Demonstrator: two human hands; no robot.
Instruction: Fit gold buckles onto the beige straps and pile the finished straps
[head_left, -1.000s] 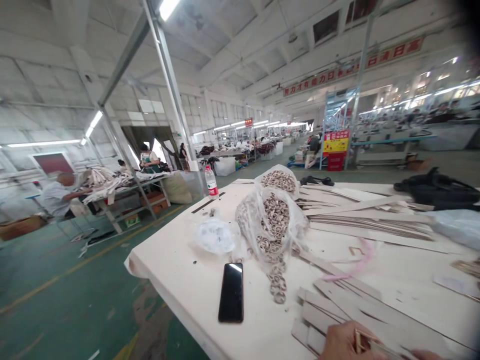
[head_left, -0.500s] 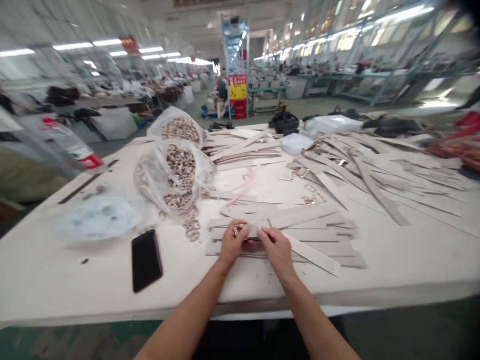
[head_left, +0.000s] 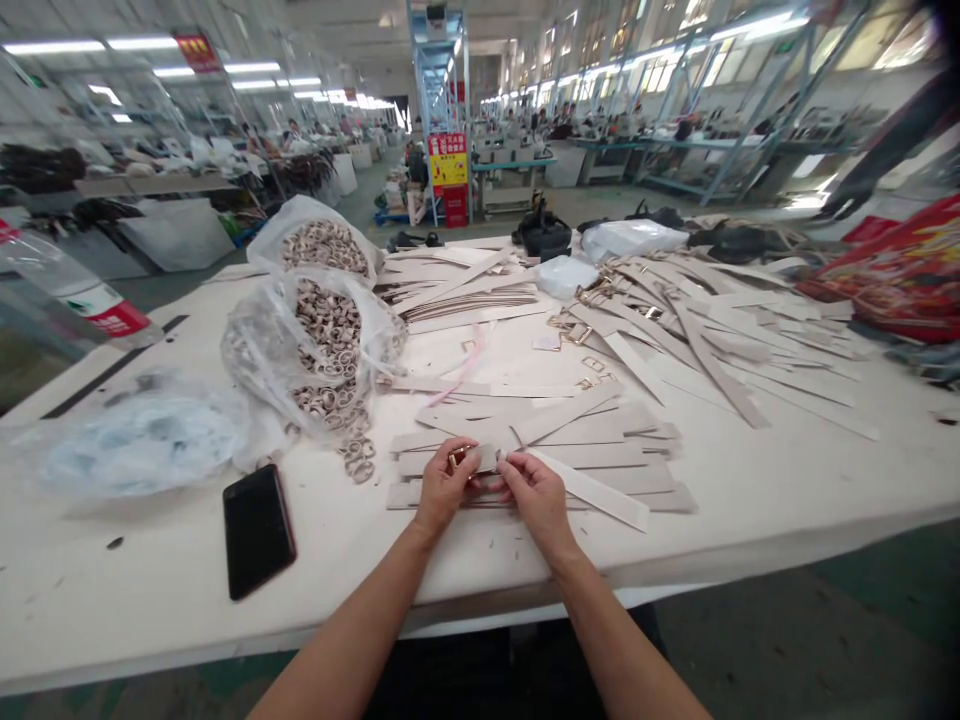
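Note:
My left hand (head_left: 445,485) is closed around the buckle end of a beige belt strap (head_left: 487,459), its gold buckle (head_left: 457,457) showing at the thumb and fingers. Close by on the right, my right hand (head_left: 538,497) pinches at the same strap; its fingertips hide whatever small part lies between them. A pale strap length (head_left: 600,488) slants out to the right from behind this hand. Beneath both hands lies a layer of flat beige straps (head_left: 637,455) side by side on the white table (head_left: 360,560).
Left of the hands, a clear plastic bag (head_left: 259,330) spills beige strap loops (head_left: 358,460). A black phone (head_left: 259,530) lies nearer me. Loose gold buckles (head_left: 596,368) and a heap of buckled straps (head_left: 705,340) occupy the right. A bottle (head_left: 105,305) stands far left.
My view has turned slightly right, so the table's things sit further left. Both hands stay on the strap, and the right fingertips have shifted slightly at its edge.

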